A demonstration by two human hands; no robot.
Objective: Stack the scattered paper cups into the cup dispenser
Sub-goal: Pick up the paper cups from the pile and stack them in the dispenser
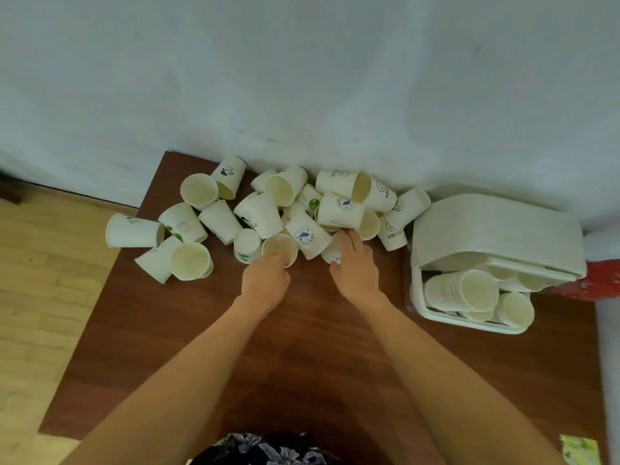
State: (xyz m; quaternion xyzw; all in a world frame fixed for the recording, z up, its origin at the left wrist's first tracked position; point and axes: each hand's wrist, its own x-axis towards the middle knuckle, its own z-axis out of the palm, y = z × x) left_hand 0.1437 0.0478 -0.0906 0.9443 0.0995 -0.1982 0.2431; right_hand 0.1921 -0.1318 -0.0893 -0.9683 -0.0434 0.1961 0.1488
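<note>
1. A brown table (pixel 208 333) stands against a white cloth backdrop (pixel 302 78); a pile of white paper cups (pixel 258 216) lies scattered along its far edge, most of them on their sides, some printed with logos or "HELLO".
2. The left hand (pixel 266 281) reaches into the near side of the pile, its fingers curled onto the rim of one cup (pixel 280 247) whose mouth faces the camera.
3. The right hand (pixel 357 266) lies just beside it, fingers fairly straight and slightly apart, tips touching the cups at the middle of the pile; whether it holds one I cannot tell.
4. The dispenser (pixel 496 229), a white box with its lid raised, sits at the table's right edge, well apart from both hands.
5. Stacks of nested cups (pixel 459 290) lie on their sides in the dispenser, mouths toward the camera.
6. Wood flooring (pixel 43 280) shows left of the table.
</note>
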